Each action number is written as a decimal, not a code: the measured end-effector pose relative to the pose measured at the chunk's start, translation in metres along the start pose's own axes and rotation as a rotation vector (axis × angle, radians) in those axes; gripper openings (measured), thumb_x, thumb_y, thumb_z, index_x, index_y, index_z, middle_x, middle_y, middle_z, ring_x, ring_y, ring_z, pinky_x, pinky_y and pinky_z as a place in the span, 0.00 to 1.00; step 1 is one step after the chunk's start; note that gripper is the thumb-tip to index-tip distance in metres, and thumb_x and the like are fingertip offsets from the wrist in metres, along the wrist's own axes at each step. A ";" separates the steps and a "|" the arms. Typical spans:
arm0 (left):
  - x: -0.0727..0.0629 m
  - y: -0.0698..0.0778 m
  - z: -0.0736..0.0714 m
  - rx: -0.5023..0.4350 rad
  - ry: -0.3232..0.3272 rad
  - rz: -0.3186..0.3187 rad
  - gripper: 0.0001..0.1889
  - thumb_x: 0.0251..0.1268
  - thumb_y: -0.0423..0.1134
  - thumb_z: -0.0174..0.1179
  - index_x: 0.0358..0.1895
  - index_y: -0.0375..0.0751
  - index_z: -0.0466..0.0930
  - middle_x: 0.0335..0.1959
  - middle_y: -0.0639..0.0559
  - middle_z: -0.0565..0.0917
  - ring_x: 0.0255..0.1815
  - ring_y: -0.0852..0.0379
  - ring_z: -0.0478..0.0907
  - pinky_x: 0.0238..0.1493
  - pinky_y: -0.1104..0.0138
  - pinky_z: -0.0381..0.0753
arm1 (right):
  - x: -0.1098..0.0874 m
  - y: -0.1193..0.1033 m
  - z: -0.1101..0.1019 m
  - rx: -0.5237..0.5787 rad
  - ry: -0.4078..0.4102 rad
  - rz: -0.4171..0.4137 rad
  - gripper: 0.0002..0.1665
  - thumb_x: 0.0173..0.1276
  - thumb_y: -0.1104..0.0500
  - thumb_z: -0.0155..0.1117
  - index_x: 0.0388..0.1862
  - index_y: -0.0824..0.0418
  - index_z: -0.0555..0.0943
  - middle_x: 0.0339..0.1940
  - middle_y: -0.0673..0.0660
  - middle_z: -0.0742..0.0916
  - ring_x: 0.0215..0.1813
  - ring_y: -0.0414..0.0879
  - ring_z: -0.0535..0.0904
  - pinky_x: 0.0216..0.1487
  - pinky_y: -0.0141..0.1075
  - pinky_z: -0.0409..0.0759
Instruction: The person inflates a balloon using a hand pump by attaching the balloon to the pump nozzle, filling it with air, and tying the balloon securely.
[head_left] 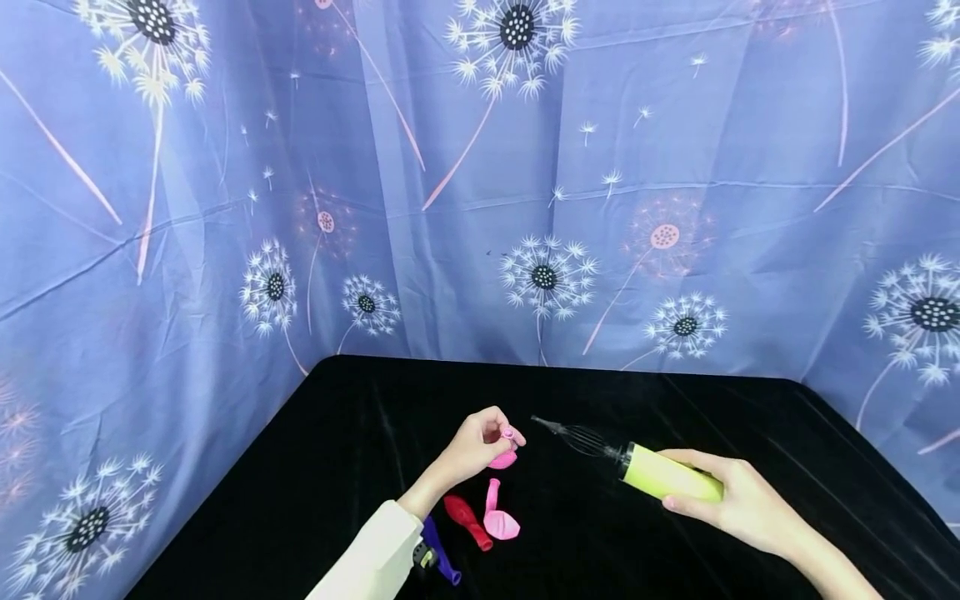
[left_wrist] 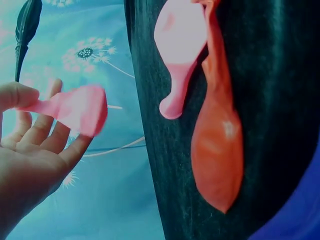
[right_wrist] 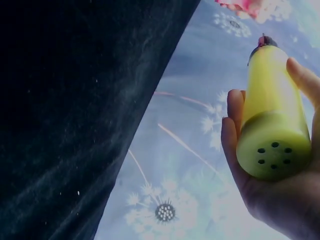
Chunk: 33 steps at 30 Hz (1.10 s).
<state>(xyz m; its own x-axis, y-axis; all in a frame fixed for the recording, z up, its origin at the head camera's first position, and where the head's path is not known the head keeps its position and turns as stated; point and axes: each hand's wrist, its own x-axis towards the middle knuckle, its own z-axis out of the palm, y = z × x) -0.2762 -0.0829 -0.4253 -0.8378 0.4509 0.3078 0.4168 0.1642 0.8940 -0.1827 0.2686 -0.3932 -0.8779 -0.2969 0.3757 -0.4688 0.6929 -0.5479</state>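
Blue dandelion-print fabric (head_left: 465, 283) towers behind, cropped on top; black cloth (head_left: 600, 550) below. Yellow pump (head_left: 670, 477), gripped in the right hand (head_left: 750, 504)! And the left hand (head_left: 472, 446) pinches a pink balloon (head_left: 503, 459), partly hiding it. On the cloth: a partly covered purple balloon (head_left: 442, 552), a red balloon (head_left: 467, 521), a second pink balloon (head_left: 501, 524).

Blue dandelion-print curtain (head_left: 465, 275), black cloth-covered table (head_left: 570, 533)

The surface (head_left: 675, 567) is covered in black. On it, a pink balloon (head_left: 501, 524) is laid just beside a red balloon (head_left: 467, 518); to their left, what appears to be a dark blue balloon (head_left: 442, 555) is partly hidden.
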 end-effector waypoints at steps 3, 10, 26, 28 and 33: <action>0.000 0.000 -0.001 0.002 0.011 0.002 0.04 0.62 0.24 0.55 0.34 0.27 0.69 0.33 0.27 0.84 0.34 0.59 0.83 0.37 0.76 0.79 | 0.001 -0.001 0.006 0.037 -0.018 -0.041 0.28 0.54 0.54 0.76 0.55 0.50 0.81 0.32 0.41 0.82 0.29 0.29 0.69 0.26 0.27 0.67; -0.002 0.001 -0.003 0.043 -0.007 -0.002 0.04 0.61 0.24 0.54 0.38 0.26 0.72 0.30 0.28 0.82 0.28 0.60 0.80 0.31 0.74 0.80 | 0.003 -0.003 0.015 0.064 -0.043 -0.095 0.28 0.54 0.54 0.77 0.55 0.48 0.81 0.36 0.40 0.83 0.30 0.29 0.70 0.27 0.27 0.68; -0.006 0.011 -0.005 0.438 -0.078 0.085 0.05 0.64 0.33 0.61 0.40 0.39 0.83 0.28 0.51 0.82 0.24 0.74 0.69 0.30 0.78 0.73 | 0.008 0.000 0.021 0.029 -0.085 -0.078 0.26 0.54 0.50 0.76 0.54 0.48 0.82 0.34 0.41 0.83 0.29 0.28 0.69 0.27 0.27 0.68; -0.006 0.011 -0.005 0.444 -0.084 0.082 0.06 0.65 0.34 0.60 0.42 0.39 0.84 0.31 0.50 0.84 0.26 0.74 0.71 0.33 0.77 0.74 | 0.008 0.001 0.020 0.037 -0.096 -0.074 0.26 0.55 0.50 0.76 0.54 0.49 0.81 0.34 0.42 0.83 0.29 0.28 0.69 0.27 0.27 0.68; -0.007 0.015 -0.005 0.515 -0.102 0.119 0.09 0.67 0.35 0.59 0.45 0.38 0.85 0.39 0.51 0.87 0.34 0.70 0.76 0.42 0.75 0.79 | 0.009 0.003 0.022 0.061 -0.101 -0.105 0.26 0.55 0.51 0.76 0.54 0.51 0.82 0.36 0.43 0.84 0.30 0.27 0.70 0.27 0.27 0.69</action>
<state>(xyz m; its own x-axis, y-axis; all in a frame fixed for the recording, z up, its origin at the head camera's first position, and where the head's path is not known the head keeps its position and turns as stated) -0.2661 -0.0878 -0.4121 -0.7463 0.5715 0.3411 0.6473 0.5040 0.5719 -0.1944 0.2535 -0.4075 -0.8279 -0.4324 0.3573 -0.5605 0.6145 -0.5551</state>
